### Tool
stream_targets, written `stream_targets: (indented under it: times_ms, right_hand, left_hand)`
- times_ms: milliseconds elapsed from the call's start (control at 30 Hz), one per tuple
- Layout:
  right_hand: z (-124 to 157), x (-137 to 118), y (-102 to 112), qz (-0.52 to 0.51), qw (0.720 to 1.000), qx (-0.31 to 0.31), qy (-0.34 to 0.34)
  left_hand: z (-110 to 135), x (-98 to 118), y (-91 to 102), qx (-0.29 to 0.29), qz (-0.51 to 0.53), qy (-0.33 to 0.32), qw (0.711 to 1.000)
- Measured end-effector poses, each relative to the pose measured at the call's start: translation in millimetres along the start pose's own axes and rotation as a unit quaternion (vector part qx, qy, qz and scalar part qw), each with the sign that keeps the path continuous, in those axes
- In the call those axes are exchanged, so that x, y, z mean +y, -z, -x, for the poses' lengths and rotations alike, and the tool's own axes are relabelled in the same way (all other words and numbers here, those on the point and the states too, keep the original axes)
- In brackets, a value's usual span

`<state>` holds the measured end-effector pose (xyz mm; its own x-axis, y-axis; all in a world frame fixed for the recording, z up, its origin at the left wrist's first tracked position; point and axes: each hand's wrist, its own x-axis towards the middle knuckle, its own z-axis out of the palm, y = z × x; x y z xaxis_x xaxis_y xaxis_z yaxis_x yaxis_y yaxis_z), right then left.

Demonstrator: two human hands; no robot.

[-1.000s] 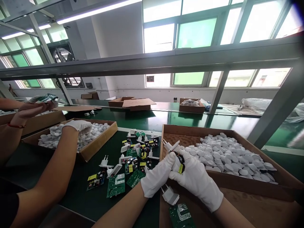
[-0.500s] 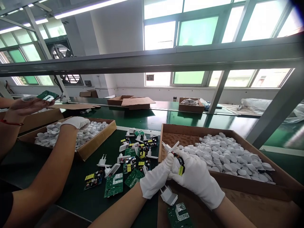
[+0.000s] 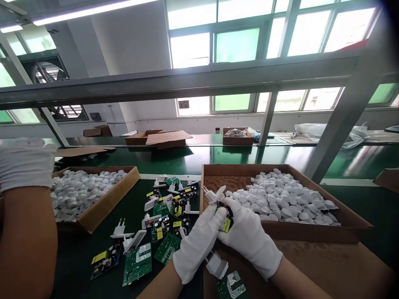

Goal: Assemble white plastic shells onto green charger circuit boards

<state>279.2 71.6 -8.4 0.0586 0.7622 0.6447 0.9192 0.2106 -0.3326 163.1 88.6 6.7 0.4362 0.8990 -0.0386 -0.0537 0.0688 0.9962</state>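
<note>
1. Many windows [image 3: 237, 45], 12–1 o'clock, bright.
2. Green bench [image 3: 156, 162] runs across; glossy, I see reflections.
3. Carton [image 3: 299, 231], 1 o'clock: walls likely corral the loose white pieces [image 3: 289, 199].
4. Circuit boards [image 3: 137, 263] strewn at 11, I'd guess for left-side reach.
5. Left hand [image 3: 201, 236], right hand [image 3: 249, 236], 12 o'clock: gloved fingers curled closed, no gap.
6. Plug-and-board unit [image 3: 227, 224] gripped between them, presumably two-handed for steadiness.

Left of the left hand [image 3: 198, 245], loose circuit boards [image 3: 137, 264] and white plugs [image 3: 134, 241] crowd the bench [image 3: 126, 207] — a low sweep would hit them. Between them and the left box [image 3: 107, 204] runs a narrow bare strip. A co-worker's arm [image 3: 28, 241] blocks the far left. The right box's wall [image 3: 311, 233] bars a low path ahead of the right hand [image 3: 251, 241] — its open top gives entry.
</note>
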Motion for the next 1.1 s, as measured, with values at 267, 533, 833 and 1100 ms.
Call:
stream_targets:
  times_ms: [267, 533, 833, 1100]
  right_hand:
    - [2.6, 3.2, -4.8, 0.037, 0.999, 0.021, 0.018]
    - [1.9, 1.5, -1.0, 0.038, 0.999, 0.029, 0.012]
    - [-3.4, 1.3, 0.4, 0.015, 0.996, 0.076, 0.054]
    - [-0.1, -0.9, -1.5, 0.013, 0.996, 0.077, 0.043]
  left_hand:
    - [-8.9, -8.9, -8.0, 0.034, -0.146, -0.114, 0.982]
    - [-4.7, -8.4, -2.5, 0.011, -0.033, -0.084, 0.996]
    - [-3.5, -3.0, -8.2, 0.037, 0.106, -0.043, 0.993]
    - [-6.2, -6.2, -8.8, 0.085, 0.112, -0.059, 0.988]
